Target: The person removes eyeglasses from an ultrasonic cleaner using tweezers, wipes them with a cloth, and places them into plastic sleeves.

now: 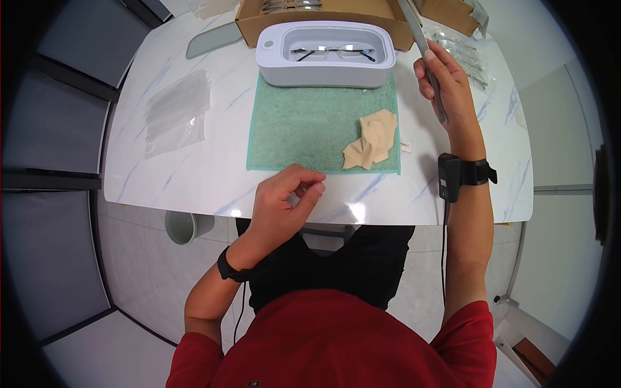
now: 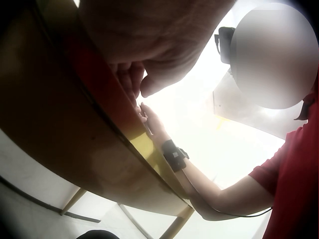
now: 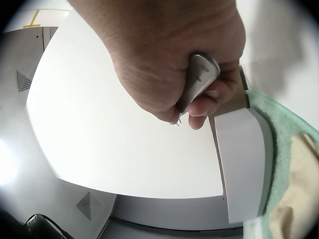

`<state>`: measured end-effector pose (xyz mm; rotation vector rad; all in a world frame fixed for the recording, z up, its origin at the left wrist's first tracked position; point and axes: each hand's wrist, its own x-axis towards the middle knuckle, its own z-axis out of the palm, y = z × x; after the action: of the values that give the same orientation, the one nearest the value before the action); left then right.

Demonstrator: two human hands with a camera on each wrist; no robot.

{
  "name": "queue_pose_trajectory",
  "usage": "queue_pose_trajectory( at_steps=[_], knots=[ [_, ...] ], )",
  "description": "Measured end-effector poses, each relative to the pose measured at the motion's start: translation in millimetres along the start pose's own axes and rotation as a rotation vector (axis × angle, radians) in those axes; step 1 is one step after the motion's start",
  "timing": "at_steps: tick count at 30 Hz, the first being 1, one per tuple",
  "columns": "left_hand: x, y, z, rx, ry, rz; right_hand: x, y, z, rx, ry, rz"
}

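Observation:
My right hand (image 1: 451, 87) grips a long, slim grey metal tool (image 1: 417, 32), knife-like in shape, raised over the right side of the table. In the right wrist view its rounded metal end (image 3: 202, 72) sticks out of the fist. My left hand (image 1: 284, 200) rests at the table's front edge, fingers loosely curled and holding nothing. Beyond it a green towel (image 1: 291, 123) lies flat, with a crumpled beige cloth (image 1: 372, 139) on its right part. At the towel's far edge stands a white cleaner tub (image 1: 323, 79), lidless, with dark-framed eyeglasses (image 1: 323, 50) inside.
A cardboard box (image 1: 252, 26) holding several eyeglasses stands behind the tub, a grey lid (image 1: 213, 40) to its left. Clear plastic bags (image 1: 178, 113) lie on the left. More wrapped items (image 1: 462, 55) and another box (image 1: 453, 14) are at the back right.

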<state>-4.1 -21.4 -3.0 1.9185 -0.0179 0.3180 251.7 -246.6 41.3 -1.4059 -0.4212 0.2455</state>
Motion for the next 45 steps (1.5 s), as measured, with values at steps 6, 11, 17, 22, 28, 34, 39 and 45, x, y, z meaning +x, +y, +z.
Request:
queue_pose_trajectory(
  at_steps=[6, 11, 17, 22, 28, 34, 39, 45],
  knots=[
    [0.0, 1.1, 0.1, 0.003, 0.006, 0.023, 0.4, 1.1, 0.4, -0.006, -0.007, 0.003],
    [0.2, 0.8, 0.2, 0.009, 0.012, 0.045, 0.4, 1.8, 1.4, -0.005, -0.013, -0.008],
    [0.2, 1.6, 0.3, 0.017, 0.016, 0.055, -0.2, 1.8, 2.2, -0.031, -0.023, -0.003],
    [-0.1, 2.0, 0.8, 0.022, 0.021, 0.064, 0.2, 3.7, 2.0, -0.045, -0.021, -0.006],
    [0.1, 2.2, 1.1, 0.033, 0.026, 0.087, -1.0, 3.4, 4.7, -0.059, -0.024, -0.007],
    [-2.0, 3.7, 0.9, 0.088, 0.006, 0.082, -3.7, 6.5, 11.7, -0.167, -0.009, 0.012],
    [0.2, 3.1, 3.8, 0.113, 0.064, 0.168, -4.8, 11.5, 17.0, -0.215, -0.035, 0.035],
    [1.3, 2.2, 1.8, 0.095, 0.048, 0.157, -4.6, 7.9, 17.6, -0.224, -0.012, 0.046]
  ],
)
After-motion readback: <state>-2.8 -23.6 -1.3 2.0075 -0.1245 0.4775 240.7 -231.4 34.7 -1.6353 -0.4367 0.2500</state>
